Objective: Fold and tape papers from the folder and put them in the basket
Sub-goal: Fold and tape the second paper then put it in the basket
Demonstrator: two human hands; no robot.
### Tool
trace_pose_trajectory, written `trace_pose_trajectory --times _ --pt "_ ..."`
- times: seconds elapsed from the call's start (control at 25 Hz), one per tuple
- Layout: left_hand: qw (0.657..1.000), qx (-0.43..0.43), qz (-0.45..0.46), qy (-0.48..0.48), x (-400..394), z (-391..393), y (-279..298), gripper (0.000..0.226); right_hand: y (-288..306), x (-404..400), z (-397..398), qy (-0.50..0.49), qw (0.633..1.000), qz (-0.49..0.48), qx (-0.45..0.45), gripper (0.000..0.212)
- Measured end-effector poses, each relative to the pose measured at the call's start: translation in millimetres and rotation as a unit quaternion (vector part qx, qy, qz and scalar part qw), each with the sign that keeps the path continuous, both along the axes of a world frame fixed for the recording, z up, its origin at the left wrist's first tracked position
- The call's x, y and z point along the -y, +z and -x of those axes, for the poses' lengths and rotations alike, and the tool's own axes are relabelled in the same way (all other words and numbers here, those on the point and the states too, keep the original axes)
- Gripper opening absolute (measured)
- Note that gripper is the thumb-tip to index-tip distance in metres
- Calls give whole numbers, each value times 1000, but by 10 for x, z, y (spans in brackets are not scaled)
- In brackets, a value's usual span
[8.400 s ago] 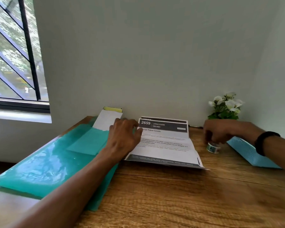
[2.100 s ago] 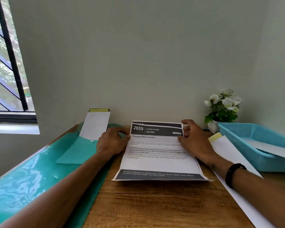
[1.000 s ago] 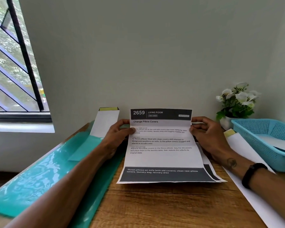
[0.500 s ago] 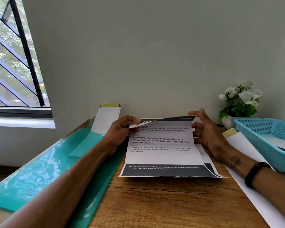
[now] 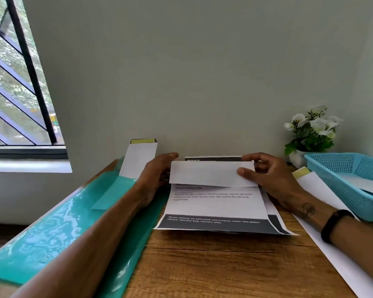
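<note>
Since half a second ago, the top edge of the printed sheet (image 5: 215, 203) has come over toward the person, its blank back now showing as a flap across the upper text. From the bench's left edge: the teal folder (image 5: 58, 229) lies open, the left hand (image 5: 157, 177) grasps the flap's left end, the right hand (image 5: 267, 177) pinches its right end, and the blue basket (image 5: 340, 179) sits at the right edge with paper already inside. To fold well, align the flap's side edges with the sheet's below, hold both corners, then press the crease flat from centre outward.
</note>
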State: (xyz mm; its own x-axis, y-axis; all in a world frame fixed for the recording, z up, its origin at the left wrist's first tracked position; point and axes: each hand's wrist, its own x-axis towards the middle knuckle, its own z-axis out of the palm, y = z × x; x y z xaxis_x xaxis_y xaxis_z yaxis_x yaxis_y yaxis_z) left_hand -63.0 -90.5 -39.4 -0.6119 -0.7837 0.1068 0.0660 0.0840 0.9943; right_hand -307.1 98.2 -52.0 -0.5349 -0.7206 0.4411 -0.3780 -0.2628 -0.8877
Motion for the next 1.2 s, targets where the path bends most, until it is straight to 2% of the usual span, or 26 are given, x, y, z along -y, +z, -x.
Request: trace_pose_trajectory --times 0.08,0.16,0.32,0.56,0.72,0.84,1.0,1.12,1.2 --pt "998 45 32 -34 21 1 -35 43 -20 -2 39 -20 999 19 24 41" --pt "994 78 48 -57 28 12 -62 43 -15 -8 51 -28 998 26 42 44" --pt "998 32 29 -46 63 8 -94 34 -4 -8 36 18 997 11 69 56" --pt "999 -23 13 -22 134 2 -140 32 -38 2 34 30 999 -2 16 34" --pt "999 -34 5 -7 109 3 -140 20 -91 68 88 4 999 14 -29 22" --pt "999 -34 -5 -4 66 -2 -94 17 -112 93 122 16 1000 16 -7 23" --pt "999 -42 -28 -16 0 -52 -26 11 -87 110 109 9 1000 1 29 44" --pt "998 -34 -42 -10 4 -54 -19 15 -7 85 67 7 998 -17 62 35" --pt "998 -37 -59 1 18 -55 -8 15 5 76 54 4 998 -28 56 20"
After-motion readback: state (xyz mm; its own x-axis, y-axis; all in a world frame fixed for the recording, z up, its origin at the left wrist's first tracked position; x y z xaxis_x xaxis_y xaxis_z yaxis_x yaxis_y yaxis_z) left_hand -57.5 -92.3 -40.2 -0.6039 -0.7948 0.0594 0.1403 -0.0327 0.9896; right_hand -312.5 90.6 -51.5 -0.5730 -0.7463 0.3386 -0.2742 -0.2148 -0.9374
